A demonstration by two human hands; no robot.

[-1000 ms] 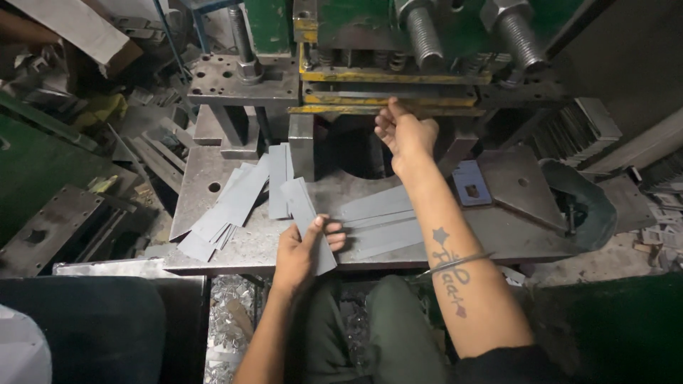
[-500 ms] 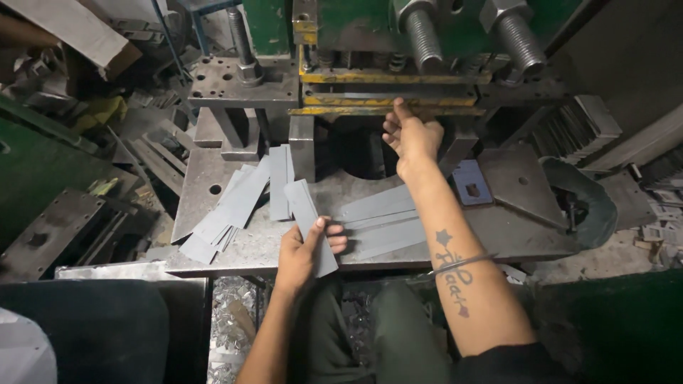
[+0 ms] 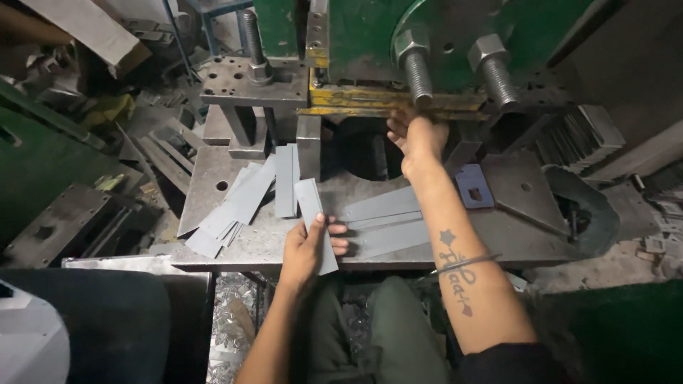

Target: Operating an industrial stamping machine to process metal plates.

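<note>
My left hand [image 3: 307, 245] grips a long grey metal strip [image 3: 311, 206] lying on the steel press table [image 3: 213, 188], fingers wrapped over its near end. My right hand [image 3: 418, 136] reaches forward under the yellow-edged die [image 3: 356, 96] of the green press [image 3: 370, 35]; its fingertips touch the die's underside and I cannot tell whether it holds anything. More grey strips [image 3: 380, 220] lie flat under my right forearm. A fanned pile of strips [image 3: 238, 206] lies to the left.
Two threaded bolts [image 3: 416, 71] hang from the press above my right hand. A blue punched plate [image 3: 473, 186] lies right of my arm. Stacked metal pieces [image 3: 580, 135] sit at far right; scrap metal [image 3: 142, 142] and a green machine body [image 3: 35, 156] crowd the left.
My right hand has pushed slightly further in under the die. My left hand stays on the strip.
</note>
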